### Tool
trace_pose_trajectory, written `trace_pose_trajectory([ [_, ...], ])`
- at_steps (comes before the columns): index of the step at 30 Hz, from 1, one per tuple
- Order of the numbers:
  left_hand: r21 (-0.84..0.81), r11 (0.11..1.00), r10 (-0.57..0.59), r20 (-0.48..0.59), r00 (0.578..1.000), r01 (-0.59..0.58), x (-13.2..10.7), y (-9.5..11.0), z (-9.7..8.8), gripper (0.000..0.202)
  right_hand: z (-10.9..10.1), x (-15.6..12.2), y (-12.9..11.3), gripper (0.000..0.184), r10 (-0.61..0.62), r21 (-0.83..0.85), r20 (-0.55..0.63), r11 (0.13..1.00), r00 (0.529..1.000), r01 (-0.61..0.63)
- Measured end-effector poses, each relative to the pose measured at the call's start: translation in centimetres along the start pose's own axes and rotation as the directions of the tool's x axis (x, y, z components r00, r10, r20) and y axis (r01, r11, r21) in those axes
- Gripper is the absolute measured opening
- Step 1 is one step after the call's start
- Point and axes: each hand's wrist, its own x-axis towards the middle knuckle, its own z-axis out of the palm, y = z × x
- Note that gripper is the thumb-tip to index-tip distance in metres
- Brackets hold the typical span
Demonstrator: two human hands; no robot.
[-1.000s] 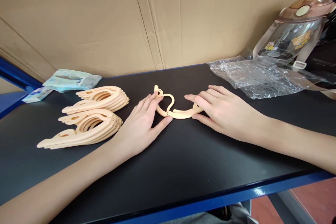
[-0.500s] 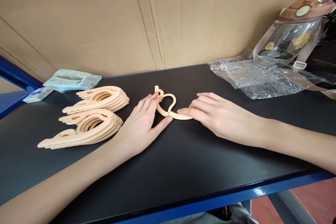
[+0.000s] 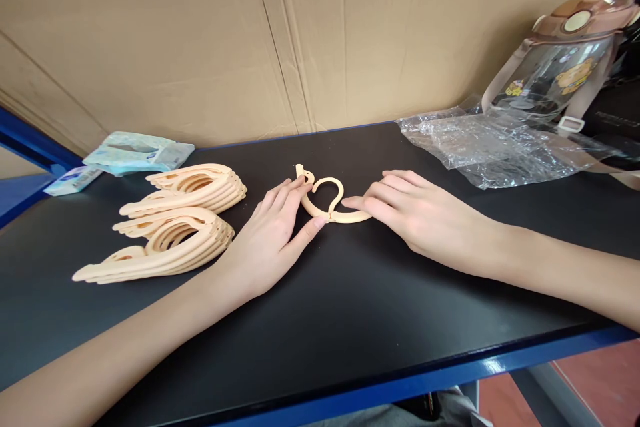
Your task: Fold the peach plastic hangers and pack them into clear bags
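A peach folding plastic hanger (image 3: 350, 217) lies on the black table (image 3: 350, 307), its round hook pointing away from me. My left hand (image 3: 267, 240) grips the hanger's left part, fingertips on top near the hook and thumb pressed against the middle joint. My right hand (image 3: 420, 217) lies over the hanger's right arm with its fingers together, covering most of that arm. Both hands rest on the tabletop, close to each other.
Two stacks of folded peach hangers (image 3: 190, 190) (image 3: 165, 247) sit at the left. Behind them lie tissue packs (image 3: 135, 152). A crumpled clear plastic bag (image 3: 495, 143) and a clear water bottle (image 3: 560, 67) are at the back right. Cardboard (image 3: 300, 33) walls the back; the table's blue edge (image 3: 450, 373) is near me.
My right hand has slid left toward my left hand, swinging the hanger's right arm inward. The hook has turned slightly to the right. My left hand has hardly moved.
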Motion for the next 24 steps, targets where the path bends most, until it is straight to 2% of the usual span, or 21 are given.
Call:
trace_pose_trajectory([
  [6,-0.011,0.995,0.097,-0.019,0.995,-0.097,-0.13,-0.29,-0.06,0.046,-0.11,0.06,0.19,0.045,0.136,-0.039,-0.009,0.99,0.991,-0.136],
  [11,0.012,0.994,0.108,-0.07,0.992,-0.108,-0.06,-0.31,-0.04,0.046,-0.29,0.1,0.12,0.032,0.205,-0.074,-0.062,0.975,0.977,-0.209],
  [15,0.012,0.993,0.115,-0.105,0.988,-0.115,0.02,-0.08,-0.22,0.04,-0.37,0.15,0.1,0.027,0.203,-0.068,-0.096,0.975,0.975,-0.21],
  [18,0.059,0.983,0.178,-0.116,0.977,-0.172,0.04,0.0,-0.33,0.038,-0.39,0.2,0.05,0.028,0.177,-0.056,-0.086,0.982,0.98,-0.182],
  [24,0.108,0.945,0.316,-0.047,0.948,-0.309,0.0,0.16,-0.5,0.039,-0.37,0.21,-0.24,0.025,0.163,-0.001,-0.062,0.987,0.985,-0.164],
])
